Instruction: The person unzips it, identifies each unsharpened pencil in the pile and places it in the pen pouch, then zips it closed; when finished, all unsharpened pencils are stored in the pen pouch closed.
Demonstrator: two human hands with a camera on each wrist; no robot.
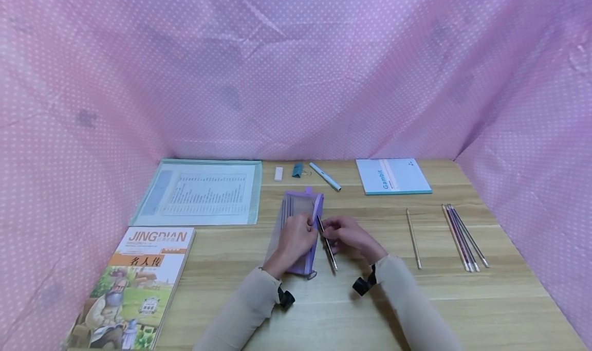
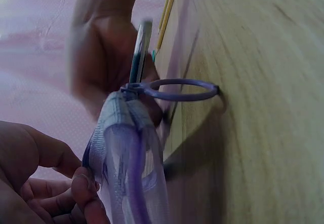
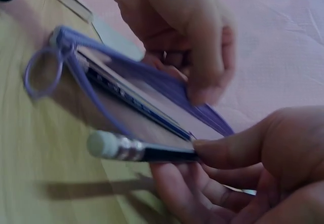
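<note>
A purple mesh pencil case (image 1: 302,264) lies at the middle of the table, a round ring (image 2: 185,89) at its near end. Thumb and finger of my left hand (image 1: 296,235) pinch one edge of its zipped opening. My right hand (image 1: 349,234), just right of the case, pinches a dark pencil (image 3: 167,153) with a white eraser end pointing toward me. In the right wrist view the opening gapes, and pencils (image 3: 136,105) lie inside along its length. The held pencil is beside the opening's edge; its far tip is hidden by my fingers there.
On the right lie a single pencil (image 1: 413,239) and several more pencils (image 1: 464,238). Behind are an eraser (image 1: 278,173), a binder clip (image 1: 297,170), a pen (image 1: 325,177) and a notebook (image 1: 393,177). A document folder (image 1: 199,194) and a book (image 1: 134,289) occupy the left.
</note>
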